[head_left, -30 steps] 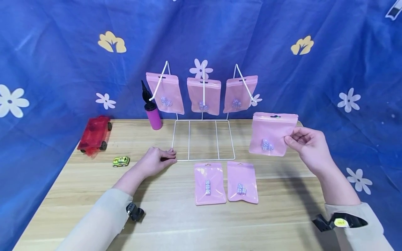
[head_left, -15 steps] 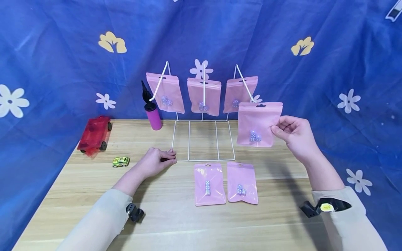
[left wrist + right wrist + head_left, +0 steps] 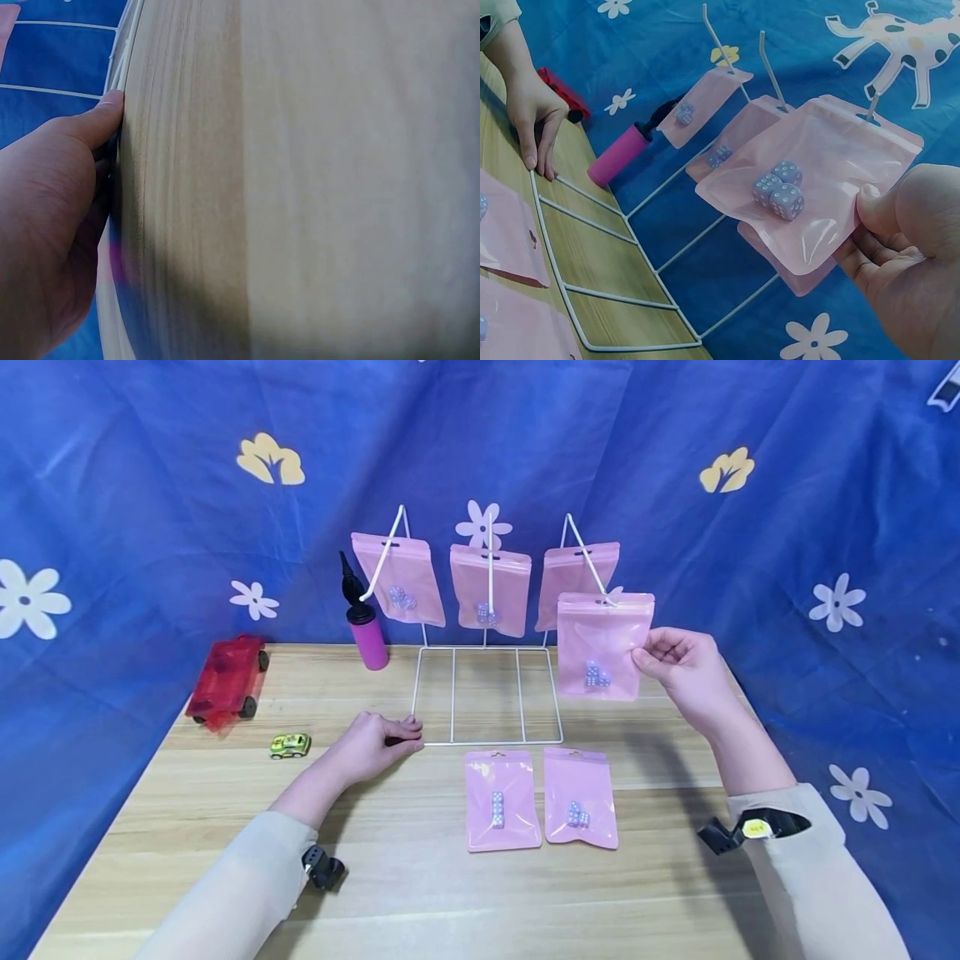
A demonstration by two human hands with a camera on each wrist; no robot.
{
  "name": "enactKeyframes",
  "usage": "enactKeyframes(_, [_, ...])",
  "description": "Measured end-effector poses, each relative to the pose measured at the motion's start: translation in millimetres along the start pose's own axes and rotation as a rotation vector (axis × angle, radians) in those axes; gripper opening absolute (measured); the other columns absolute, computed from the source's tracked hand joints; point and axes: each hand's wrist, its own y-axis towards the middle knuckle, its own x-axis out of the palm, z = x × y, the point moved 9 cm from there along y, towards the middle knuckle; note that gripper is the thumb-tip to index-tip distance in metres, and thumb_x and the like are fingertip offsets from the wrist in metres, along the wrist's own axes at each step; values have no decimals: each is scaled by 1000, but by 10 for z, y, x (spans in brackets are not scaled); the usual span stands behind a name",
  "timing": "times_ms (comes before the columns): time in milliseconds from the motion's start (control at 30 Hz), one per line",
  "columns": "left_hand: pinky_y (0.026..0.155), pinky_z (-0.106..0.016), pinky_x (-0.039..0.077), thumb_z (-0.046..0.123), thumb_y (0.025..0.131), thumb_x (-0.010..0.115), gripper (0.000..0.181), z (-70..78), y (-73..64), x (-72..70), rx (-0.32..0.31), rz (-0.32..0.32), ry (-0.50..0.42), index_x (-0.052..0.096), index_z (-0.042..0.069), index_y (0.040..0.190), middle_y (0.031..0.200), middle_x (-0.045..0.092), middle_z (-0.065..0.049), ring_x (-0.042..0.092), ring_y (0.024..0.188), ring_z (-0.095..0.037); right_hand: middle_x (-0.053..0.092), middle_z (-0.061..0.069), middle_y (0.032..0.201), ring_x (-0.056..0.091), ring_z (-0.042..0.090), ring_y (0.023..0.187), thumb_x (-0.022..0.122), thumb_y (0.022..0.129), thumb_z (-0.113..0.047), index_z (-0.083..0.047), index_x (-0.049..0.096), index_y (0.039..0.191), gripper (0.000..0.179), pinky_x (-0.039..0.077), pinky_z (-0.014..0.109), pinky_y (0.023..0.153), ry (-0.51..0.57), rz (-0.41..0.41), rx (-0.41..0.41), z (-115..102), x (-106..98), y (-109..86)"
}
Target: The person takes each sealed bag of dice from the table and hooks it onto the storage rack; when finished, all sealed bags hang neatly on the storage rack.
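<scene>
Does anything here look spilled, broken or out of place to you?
Nothing looks spilled or broken. The red toy car, little green car and purple pump, left of the white rack, seem odd company for the pink bags of dice. The bag near the right hook is held by the right hand.

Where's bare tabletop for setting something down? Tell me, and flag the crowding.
Bare table lies between the sleeves, nearer than the two flat bags; another patch sits between the red car and magenta pump, behind the green car. Crowded: the rack, three bags hanging, right hand holding a fourth at its right hook.
</scene>
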Motion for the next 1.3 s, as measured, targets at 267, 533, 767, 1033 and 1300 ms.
enactKeyframes(267, [111, -48, 49, 16, 94, 85, 25, 8, -2, -1, -11, -6, 0, 81, 3, 115, 123, 73, -15, 68, 122, -29, 72, 1, 81, 60, 8, 71, 72, 97, 5, -5, 78, 92, 13, 51, 16, 60, 47, 15, 7, 81, 43, 170])
enactKeyframes(533, [111, -48, 48, 15, 94, 84, 24, 14, -8, 1, -12, -8, 8, 81, 3, 114, 123, 73, -15, 68, 122, -30, 73, 0, 81, 63, 8, 74, 70, 97, 10, -7, 77, 89, 20, 57, 16, 67, 128, 28, 27, 144, 85, 299])
enactKeyframes(767, [112, -47, 48, 15, 94, 84, 25, 25, -4, -5, -20, -9, 7, 81, 3, 115, 123, 73, -15, 68, 122, -30, 73, 1, 83, 65, 10, 76, 71, 99, 5, -6, 77, 91, 14, 58, 17, 69, 150, 40, 50, 186, 108, 350])
enactKeyframes(1033, [111, -48, 49, 16, 93, 85, 24, 34, -2, -3, -18, -6, 17, 82, 3, 114, 122, 73, -15, 68, 122, -30, 76, 1, 88, 68, 10, 82, 75, 98, 2, 3, 77, 101, 4, 59, 18, 74, 154, 73, 48, 229, 79, 371])
enactKeyframes(1300, [110, -47, 49, 15, 93, 85, 24, 35, -3, -5, -3, 5, 27, 82, 3, 112, 120, 74, -15, 69, 120, -30, 79, 8, 99, 77, 14, 94, 77, 96, 1, 12, 72, 114, 21, 61, 21, 87, 112, 75, 45, 321, -38, 259])
